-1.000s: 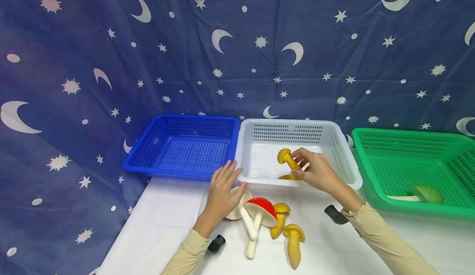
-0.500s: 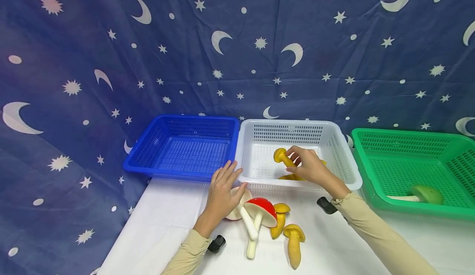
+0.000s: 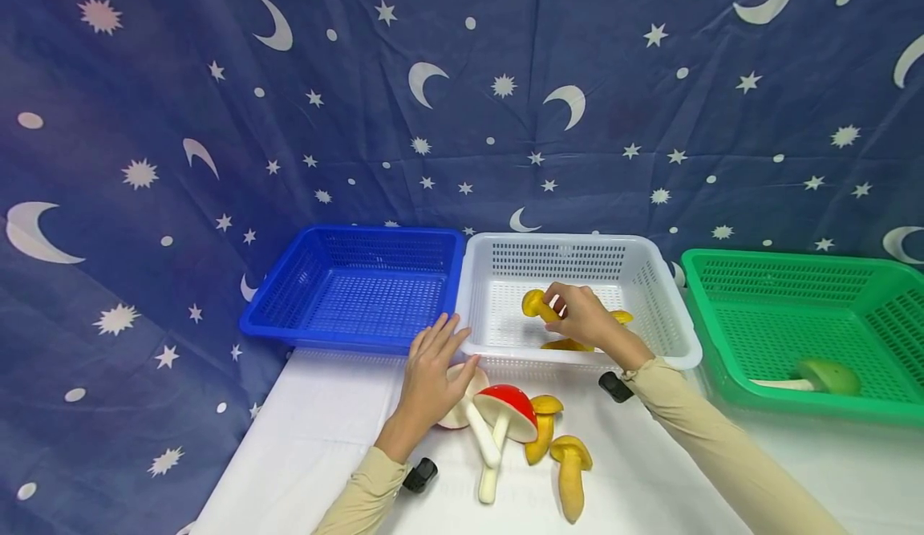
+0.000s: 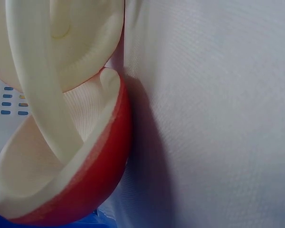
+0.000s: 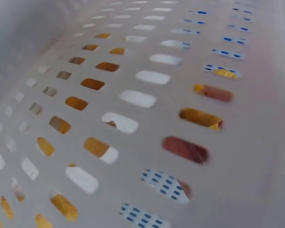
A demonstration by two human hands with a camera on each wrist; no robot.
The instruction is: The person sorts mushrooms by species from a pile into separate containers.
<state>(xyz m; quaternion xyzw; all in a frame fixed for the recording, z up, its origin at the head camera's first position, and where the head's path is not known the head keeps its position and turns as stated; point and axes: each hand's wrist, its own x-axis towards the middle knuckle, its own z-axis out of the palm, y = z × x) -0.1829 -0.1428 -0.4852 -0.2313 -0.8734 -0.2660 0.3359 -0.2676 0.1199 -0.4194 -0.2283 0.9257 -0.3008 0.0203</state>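
My right hand (image 3: 581,316) pinches a yellow toy mushroom (image 3: 534,304) by its stem, low inside the white basket (image 3: 505,352). Beneath and beside that hand lie other yellow mushrooms (image 3: 566,345), partly hidden by the hand and the basket's front wall. My left hand (image 3: 431,378) has its fingers spread, fingertips right at the front rims where the blue and white baskets meet. Just under its thumb are two red-capped mushrooms (image 3: 507,407) with crossed white stems. The left wrist view shows a red cap (image 4: 99,166) up close. Through basket slots, the right wrist view catches bits of yellow.
Two more yellow mushrooms (image 3: 572,479) lie on the white tablecloth by the red ones. The blue basket (image 3: 289,333) stands at left. At right, the green basket (image 3: 729,374) holds a green-capped mushroom (image 3: 830,377). A starry dark-blue cloth (image 3: 346,118) hangs behind.
My right hand has moved left inside the white basket with the yellow mushroom, uncovering another yellow one to its right. The left hand has stayed in place.
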